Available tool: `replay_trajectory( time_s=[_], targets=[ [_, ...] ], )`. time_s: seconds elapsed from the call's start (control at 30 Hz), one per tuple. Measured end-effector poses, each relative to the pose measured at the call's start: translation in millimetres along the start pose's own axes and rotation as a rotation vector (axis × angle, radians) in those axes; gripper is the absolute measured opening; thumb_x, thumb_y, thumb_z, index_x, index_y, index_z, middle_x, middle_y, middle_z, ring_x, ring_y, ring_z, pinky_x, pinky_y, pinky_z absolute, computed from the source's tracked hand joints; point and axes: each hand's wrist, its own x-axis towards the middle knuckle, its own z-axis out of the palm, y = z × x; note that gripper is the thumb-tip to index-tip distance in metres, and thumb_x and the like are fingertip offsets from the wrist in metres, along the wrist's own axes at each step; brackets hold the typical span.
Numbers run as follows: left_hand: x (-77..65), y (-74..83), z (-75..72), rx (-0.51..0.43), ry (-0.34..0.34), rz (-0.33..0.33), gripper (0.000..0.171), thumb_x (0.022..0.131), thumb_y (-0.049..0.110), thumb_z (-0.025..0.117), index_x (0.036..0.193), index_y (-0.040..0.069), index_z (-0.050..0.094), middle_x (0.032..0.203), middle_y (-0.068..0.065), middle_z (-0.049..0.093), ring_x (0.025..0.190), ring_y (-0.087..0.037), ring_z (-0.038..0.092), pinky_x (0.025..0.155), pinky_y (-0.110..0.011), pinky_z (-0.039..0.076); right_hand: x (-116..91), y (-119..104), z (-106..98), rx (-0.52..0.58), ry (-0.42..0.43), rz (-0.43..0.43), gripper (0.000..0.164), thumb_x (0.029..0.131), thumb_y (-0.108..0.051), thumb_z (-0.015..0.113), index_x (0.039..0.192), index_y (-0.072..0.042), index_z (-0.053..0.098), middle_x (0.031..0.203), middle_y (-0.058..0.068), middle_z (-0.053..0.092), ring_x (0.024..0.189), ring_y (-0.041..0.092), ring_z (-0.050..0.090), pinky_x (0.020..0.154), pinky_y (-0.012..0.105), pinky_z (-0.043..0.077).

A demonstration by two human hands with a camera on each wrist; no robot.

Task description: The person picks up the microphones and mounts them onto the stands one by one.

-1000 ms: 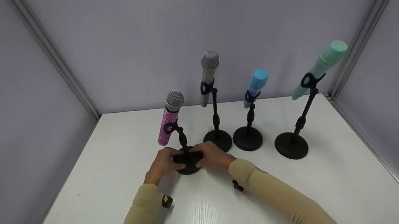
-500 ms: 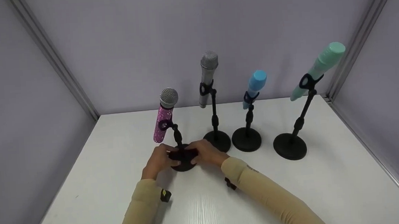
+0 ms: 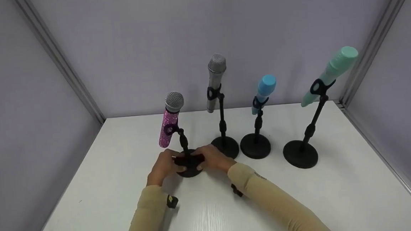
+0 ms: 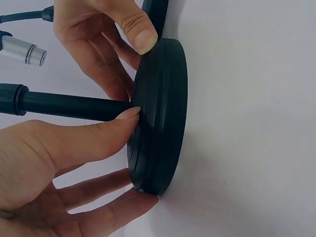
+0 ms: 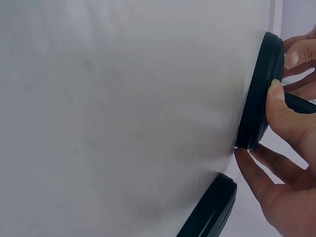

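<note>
A black microphone stand with a round base (image 3: 190,172) holds a glittery pink microphone (image 3: 168,127) with a silver mesh head, tilted in its clip. My left hand (image 3: 163,167) grips the base's left side and my right hand (image 3: 212,158) its right side. In the left wrist view the left thumb presses the top of the base (image 4: 160,118) near the pole, fingers at the rim. From the right wrist view, my right hand (image 5: 291,177) has its thumb on the base's top and fingertips under or at its lower edge. The base sits at the white tabletop; any gap is hard to tell.
Right of it stand three more black stands, with a silver microphone (image 3: 214,81), a blue microphone (image 3: 265,87) and a mint-green microphone (image 3: 334,70). The silver one's base (image 3: 229,148) is close by my right hand. Grey walls enclose the white table (image 3: 99,193).
Since a second ago both hands have shifted the pink microphone's stand slightly left and back. Over the last half second it has hardly moved; the view has tilted a little.
</note>
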Motion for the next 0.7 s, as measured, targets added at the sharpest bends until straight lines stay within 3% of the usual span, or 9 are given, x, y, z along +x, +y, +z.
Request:
replay_trajectory(
  time_s=[0.7],
  targets=[
    [-1.0, -1.7, 0.3, -0.008, 0.016, 0.017, 0.047, 0.076, 0.001, 0.088, 0.121, 0.003, 0.075, 0.125, -0.020, 0.072, 0.119, -0.038, 0.068, 0.103, -0.051, 0.054, 2.0, 3.4, 1.0, 0.006, 0.006, -0.028, 0.050, 0.082, -0.007, 0.086, 0.129, 0.000, 0.069, 0.131, 0.017, 0.071, 0.126, 0.034, 0.064, 0.111, 0.047, 0.049]
  ],
)
